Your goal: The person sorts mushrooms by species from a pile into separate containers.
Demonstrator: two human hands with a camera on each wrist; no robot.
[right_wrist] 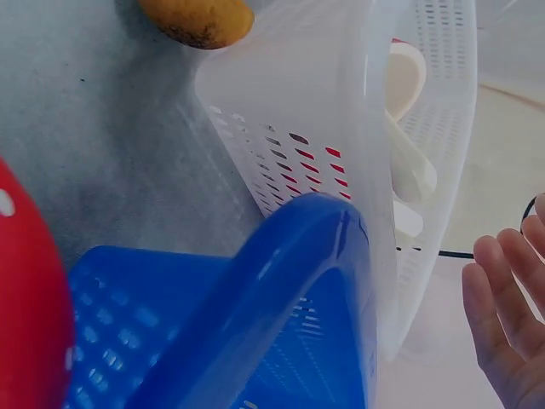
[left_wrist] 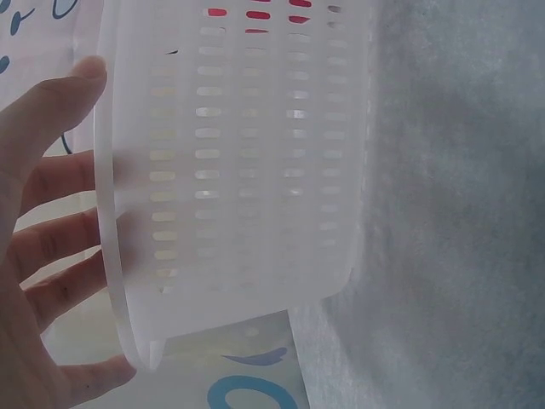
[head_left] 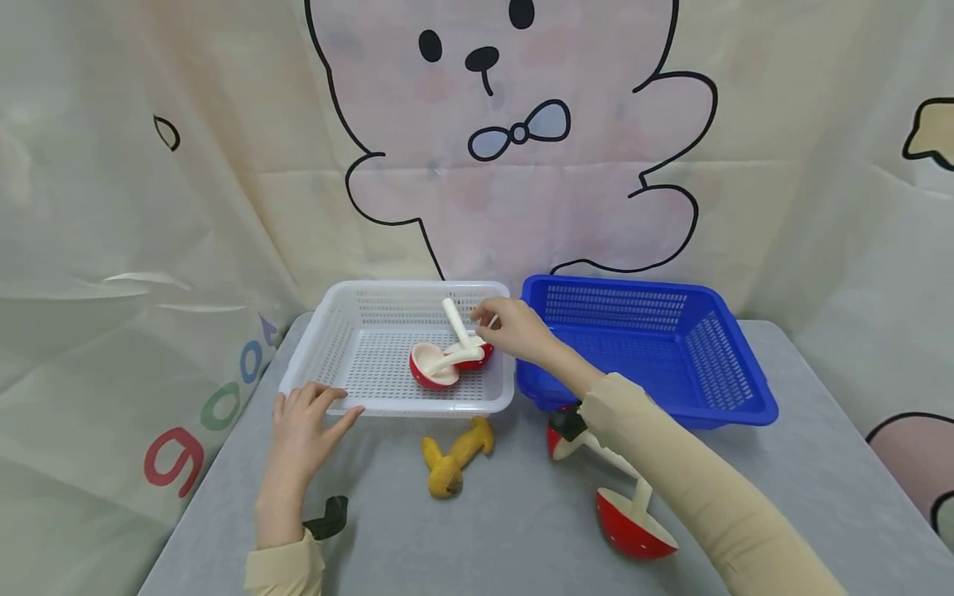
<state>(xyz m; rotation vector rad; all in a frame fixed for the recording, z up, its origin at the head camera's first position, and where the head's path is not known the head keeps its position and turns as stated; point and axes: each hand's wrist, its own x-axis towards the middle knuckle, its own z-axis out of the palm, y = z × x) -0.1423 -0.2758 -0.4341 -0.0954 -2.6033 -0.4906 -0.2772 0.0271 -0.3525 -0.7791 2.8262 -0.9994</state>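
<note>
My left hand (head_left: 301,434) rests at the near left corner of the white basket (head_left: 402,406), its thumb and spread fingers at the rim. In the left wrist view, three fingers show partly through the translucent wall. Above the basket's right side is my right hand (head_left: 510,327), fingers loosely bent and holding nothing. Below it, two red ladles with white insides lie in the basket: one ladle (head_left: 432,368) points its handle right, the other ladle (head_left: 456,319) points its handle up and back. In the right wrist view the right fingers (right_wrist: 485,307) look relaxed and apart from the ladles.
A blue basket (head_left: 656,389) stands right of the white one. In front of it lie two more red ladles, one ladle (head_left: 562,447) partly behind the right sleeve and another ladle (head_left: 633,530) nearer. A yellow banana-like thing (head_left: 447,472) lies before the white basket.
</note>
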